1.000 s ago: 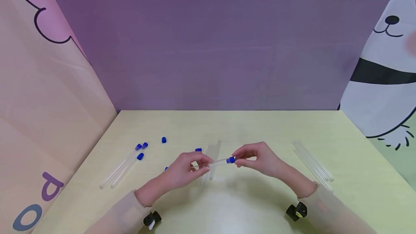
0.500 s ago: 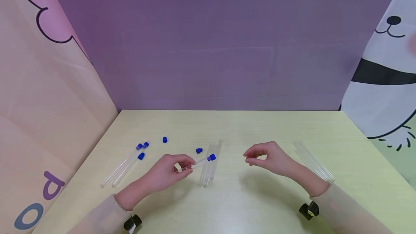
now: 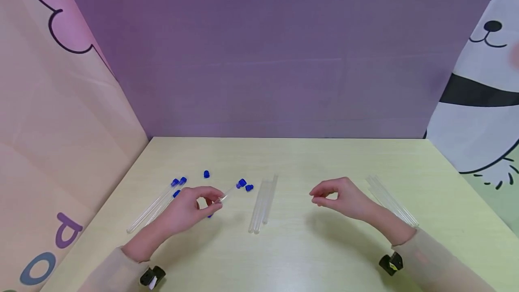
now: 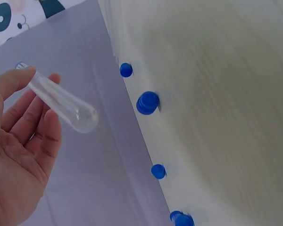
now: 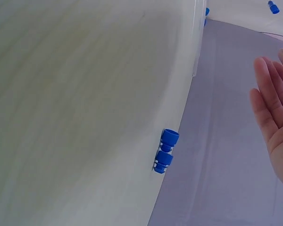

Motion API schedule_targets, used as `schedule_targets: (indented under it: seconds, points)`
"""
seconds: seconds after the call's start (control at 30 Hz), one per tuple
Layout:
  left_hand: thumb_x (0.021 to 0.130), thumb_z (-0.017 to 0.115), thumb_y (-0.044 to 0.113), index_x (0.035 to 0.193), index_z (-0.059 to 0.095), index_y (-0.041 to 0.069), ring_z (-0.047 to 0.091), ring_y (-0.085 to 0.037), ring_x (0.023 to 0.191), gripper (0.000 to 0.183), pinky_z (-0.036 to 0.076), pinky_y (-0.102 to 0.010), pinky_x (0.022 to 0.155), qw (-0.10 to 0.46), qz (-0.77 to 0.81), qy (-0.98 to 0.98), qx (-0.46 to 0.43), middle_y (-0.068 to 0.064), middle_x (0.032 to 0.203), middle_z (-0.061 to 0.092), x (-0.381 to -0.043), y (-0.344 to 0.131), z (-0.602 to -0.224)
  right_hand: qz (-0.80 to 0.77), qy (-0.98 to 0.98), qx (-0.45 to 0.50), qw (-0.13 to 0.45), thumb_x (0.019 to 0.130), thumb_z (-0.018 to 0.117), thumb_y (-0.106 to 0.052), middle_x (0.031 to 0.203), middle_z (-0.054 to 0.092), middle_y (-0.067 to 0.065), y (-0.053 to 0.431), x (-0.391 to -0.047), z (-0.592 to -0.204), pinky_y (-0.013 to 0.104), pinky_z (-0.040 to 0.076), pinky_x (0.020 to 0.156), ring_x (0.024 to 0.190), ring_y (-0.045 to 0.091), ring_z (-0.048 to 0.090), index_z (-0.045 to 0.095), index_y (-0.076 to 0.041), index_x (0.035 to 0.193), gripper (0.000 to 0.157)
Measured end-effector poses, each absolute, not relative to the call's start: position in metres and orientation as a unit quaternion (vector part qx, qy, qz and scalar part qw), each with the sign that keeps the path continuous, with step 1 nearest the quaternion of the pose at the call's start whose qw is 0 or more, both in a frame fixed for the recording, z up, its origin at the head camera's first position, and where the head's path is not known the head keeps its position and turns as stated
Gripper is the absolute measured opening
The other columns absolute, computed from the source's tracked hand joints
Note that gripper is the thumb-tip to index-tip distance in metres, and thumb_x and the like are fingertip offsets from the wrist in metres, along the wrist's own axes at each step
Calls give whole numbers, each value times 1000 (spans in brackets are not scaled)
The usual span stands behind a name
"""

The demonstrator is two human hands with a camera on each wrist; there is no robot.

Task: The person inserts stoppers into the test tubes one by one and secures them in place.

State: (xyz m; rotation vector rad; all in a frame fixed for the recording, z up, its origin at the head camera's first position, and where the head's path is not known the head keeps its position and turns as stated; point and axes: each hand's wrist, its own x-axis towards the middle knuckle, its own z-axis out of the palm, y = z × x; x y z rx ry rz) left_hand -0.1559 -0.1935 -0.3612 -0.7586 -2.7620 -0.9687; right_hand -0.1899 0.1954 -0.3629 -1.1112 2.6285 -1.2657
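In the head view my left hand (image 3: 188,206) pinches a clear test tube (image 3: 228,194) between thumb and fingers, its blue cap (image 3: 242,183) at the far end. The left wrist view shows the tube's rounded bottom (image 4: 84,117) pointing out of the hand. Beneath and behind this hand, capped test tubes (image 3: 147,213) lie on the table, partly hidden by it. My right hand (image 3: 340,197) hovers over the table with fingers loosely bent and nothing in them; in the right wrist view its fingers (image 5: 269,94) look relaxed.
Loose blue caps (image 3: 206,174) lie on the table (image 3: 300,256), one of them (image 3: 249,188) close by the held cap in this view. Uncapped tubes (image 3: 261,208) lie mid-table, and more clear tubes (image 3: 391,202) lie at the right, partly behind the right wrist.
The right hand has let go of the tube's blue cap and drawn back to the right. My left hand has carried the capped tube leftward and turned it so the cap points farther away.
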Motion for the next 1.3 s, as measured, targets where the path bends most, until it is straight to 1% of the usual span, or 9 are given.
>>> schedule_targets:
  seconds: [0.2, 0.33, 0.47, 0.57, 0.67, 0.93, 1.1, 1.3]
  points:
    - [79, 70, 21, 96, 67, 15, 53, -5, 70, 18, 44, -21, 49, 68, -328, -910, -242, 14, 81, 59, -155, -205, -360, -401, 844, -357, 9, 80, 68, -14, 80, 65, -4, 195, -190, -364, 28, 49, 66, 72, 7, 59, 67, -16, 94, 14]
    - [78, 71, 16, 97, 67, 12, 54, -5, 70, 20, 45, -21, 50, 76, -328, -911, -240, 13, 80, 59, -155, -213, -361, -398, 845, -357, 9, 80, 68, -16, 81, 65, -8, 193, -191, -364, 30, 49, 67, 73, 7, 59, 67, -17, 94, 14]
    - [77, 71, 14, 101, 65, 13, 54, -4, 69, 25, 43, -22, 51, 79, -315, -917, -232, 13, 78, 59, -155, -220, -363, -401, 842, -360, 10, 80, 68, -17, 82, 64, -11, 191, -193, -364, 31, 49, 68, 74, 7, 59, 67, -17, 93, 13]
    - [77, 71, 13, 103, 64, 14, 53, -3, 69, 27, 42, -23, 53, 86, -303, -921, -229, 14, 77, 59, -156, -225, -365, -398, 843, -362, 8, 81, 68, -21, 82, 64, -12, 190, -196, -365, 29, 48, 68, 74, 7, 59, 67, -18, 93, 13]
    - [76, 71, 12, 104, 64, 13, 53, -3, 67, 28, 42, -23, 55, 91, -297, -924, -224, 15, 76, 59, -157, -232, -368, -395, 844, -362, 6, 81, 67, -23, 82, 64, -14, 190, -197, -365, 27, 48, 68, 74, 6, 59, 67, -19, 93, 13]
    - [76, 71, 12, 107, 62, 7, 52, -5, 66, 32, 42, -22, 53, 64, -292, -932, -206, 12, 76, 60, -160, -249, -370, -398, 844, -360, 12, 81, 67, -22, 81, 64, -14, 189, -199, -366, 26, 47, 68, 73, 7, 58, 68, -20, 92, 11]
    - [76, 71, 11, 108, 61, 5, 51, -6, 65, 34, 43, -21, 53, 43, -285, -935, -206, 12, 75, 61, -166, -258, -372, -401, 845, -352, 25, 82, 67, -24, 81, 64, -12, 190, -200, -368, 29, 47, 70, 74, 7, 59, 68, -20, 93, 12]
    - [76, 71, 11, 107, 63, 3, 52, -7, 66, 33, 44, -21, 55, 37, -267, -940, -208, 10, 74, 60, -173, -265, -376, -401, 849, -343, 30, 81, 67, -23, 82, 64, -12, 191, -201, -369, 32, 48, 71, 75, 7, 59, 68, -20, 93, 12]
